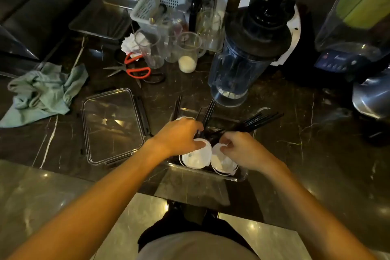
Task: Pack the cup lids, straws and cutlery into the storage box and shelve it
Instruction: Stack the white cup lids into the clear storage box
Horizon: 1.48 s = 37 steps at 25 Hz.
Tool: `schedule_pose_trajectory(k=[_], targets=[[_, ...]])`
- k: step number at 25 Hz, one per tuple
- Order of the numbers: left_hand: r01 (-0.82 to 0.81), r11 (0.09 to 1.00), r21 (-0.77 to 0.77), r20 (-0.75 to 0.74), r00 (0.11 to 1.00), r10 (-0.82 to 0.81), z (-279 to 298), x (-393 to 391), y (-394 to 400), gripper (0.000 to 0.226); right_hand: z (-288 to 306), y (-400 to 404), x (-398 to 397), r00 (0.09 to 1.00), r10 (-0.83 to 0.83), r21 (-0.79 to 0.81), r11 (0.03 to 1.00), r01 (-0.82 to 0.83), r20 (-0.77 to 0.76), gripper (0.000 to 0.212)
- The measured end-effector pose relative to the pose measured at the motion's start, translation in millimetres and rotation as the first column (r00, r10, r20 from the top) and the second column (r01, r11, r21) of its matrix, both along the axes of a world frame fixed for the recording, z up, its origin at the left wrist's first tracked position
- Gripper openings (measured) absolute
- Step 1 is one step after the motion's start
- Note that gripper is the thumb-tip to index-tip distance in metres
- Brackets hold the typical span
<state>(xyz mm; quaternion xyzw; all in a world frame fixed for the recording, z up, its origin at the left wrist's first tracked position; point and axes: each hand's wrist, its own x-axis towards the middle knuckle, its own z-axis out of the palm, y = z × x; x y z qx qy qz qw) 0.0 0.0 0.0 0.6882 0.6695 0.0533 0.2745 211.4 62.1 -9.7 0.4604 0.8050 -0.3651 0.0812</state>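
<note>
No text, label, brand or number can be read anywhere in the view. The blender base (339, 60) at the right edge carries a dark control panel with small pale marks and a red dot, but they are too blurred to make out as letters or figures. The crumpled white paper (129, 44) beside the beakers shows no legible print.

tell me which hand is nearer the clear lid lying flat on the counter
Left. The left hand is over the storage box, just right of the clear lid. The right hand is farther right, over the box's other side.
</note>
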Motion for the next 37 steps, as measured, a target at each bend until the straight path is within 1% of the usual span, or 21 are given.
schedule_pose_trajectory(k=[2,4,6,8,11,13,15,18,19,20,23,25,27,29,31,32,33,34,35,36,37], targets=[[0.035,0.999,-0.041,-0.023,0.999,-0.036,-2.8,2.1,-0.4,0.045,-6.7,-2.7,0.4,0.988,0.056,0.039,0.997,-0.062,0.144,0.029],[0.058,0.996,-0.065,-0.046,0.997,-0.061,-7.5,4.6,-5.3,0.045,-15.6,-10.2,1.2,0.966,0.108,0.059,0.990,-0.125,0.236,0.039],[0.060,0.994,-0.090,-0.039,0.997,-0.064,-11.5,6.5,-7.2,0.038,-22.9,-13.9,-1.4,0.956,0.129,0.088,0.984,-0.157,0.263,0.050],[0.035,0.995,-0.090,-0.008,0.999,-0.036,-13.8,4.6,-7.6,0.030,-28.3,-14.2,-4.5,0.948,0.132,0.122,0.977,-0.173,0.289,0.056],[-0.004,0.995,-0.104,0.057,0.998,0.010,-13.4,0.3,-9.6,0.028,-33.0,-15.8,-8.6,0.921,0.148,0.152,0.965,-0.214,0.360,0.052],[-0.027,0.994,-0.109,0.118,0.992,0.040,-12.6,-2.8,-11.0,0.027,-30.4,-14.7,-10.7,0.925,0.147,0.200,0.953,-0.228,0.352,0.045],[-0.064,0.990,-0.126,0.189,0.978,0.087,-11.6,-5.8,-13.5,0.028,-23.4,-8.7,-11.9,0.943,0.126,0.249,0.946,-0.208,0.309,0.033],[-0.129,0.982,-0.135,0.287,0.944,0.164,-12.0,-9.7,-15.4,0.029,-11.4,1.1,-7.5,0.974,0.097,0.250,0.957,-0.148,0.206,0.010],[-0.159,0.979,-0.126,0.314,0.930,0.191,-13.0,-11.1,-15.4,0.028,-8.4,3.4,-4.1,0.985,0.079,0.240,0.964,-0.115,0.156,0.008],[-0.191,0.974,-0.119,0.345,0.912,0.221,-14.2,-12.7,-15.7,0.027,-6.6,5.1,-0.5,0.992,0.057,0.234,0.969,-0.081,0.110,0.011],[-0.309,0.943,-0.125,0.456,0.826,0.331,-20.1,-19.5,-16.0,0.025,-6.0,10.4,9.9,1.000,-0.024,0.240,0.971,0.020,0.013,0.011],[-0.385,0.910,-0.152,0.535,0.742,0.403,-24.6,-22.5,-17.8,0.022,-8.7,11.7,15.9,0.997,-0.079,0.239,0.968,0.081,-0.018,0.007],[-0.463,0.866,-0.190,0.614,0.632,0.473,-27.0,-23.2,-18.1,0.020,-13.0,9.5,18.9,0.997,-0.079,0.220,0.972,0.081,-0.018,0.006],[-0.519,0.821,-0.236,0.672,0.523,0.524,-26.9,-21.1,-17.8,0.019,-21.0,4.7,19.1,0.999,-0.039,0.190,0.981,0.038,0.006,0.009],[-0.550,0.787,-0.277,0.711,0.433,0.553,-25.8,-18.6,-17.1,0.022,-28.1,1.0,16.4,0.999,0.005,0.216,0.976,-0.015,0.047,0.013],[-0.559,0.771,-0.304,0.722,0.393,0.569,-25.6,-18.0,-16.7,0.023,-29.1,0.6,14.1,1.000,-0.003,0.238,0.971,-0.003,0.023,0.015],[-0.561,0.758,-0.332,0.728,0.359,0.584,-25.4,-17.2,-16.6,0.023,-28.2,0.0,11.4,0.996,-0.057,0.229,0.971,0.071,-0.066,0.016],[-0.553,0.752,-0.358,0.728,0.339,0.596,-25.0,-16.4,-16.7,0.024,-25.6,-0.2,8.2,0.966,-0.168,0.145,0.969,0.198,-0.196,0.018],[-0.538,0.750,-0.384,0.728,0.323,0.605,-25.2,-15.4,-16.7,0.025,-21.7,0.2,4.2,0.898,-0.316,-0.023,0.945,0.325,-0.305,0.020],[-0.518,0.750,-0.411,0.729,0.307,0.612,-25.9,-14.3,-16.4,0.025,-16.5,0.6,0.0,0.828,-0.449,-0.228,0.892,0.391,-0.337,0.021],[-0.499,0.749,-0.435,0.734,0.285,0.617,-26.5,-13.2,-16.2,0.025,-11.3,0.6,-3.9,0.785,-0.533,-0.410,0.823,0.394,-0.316,0.022]])
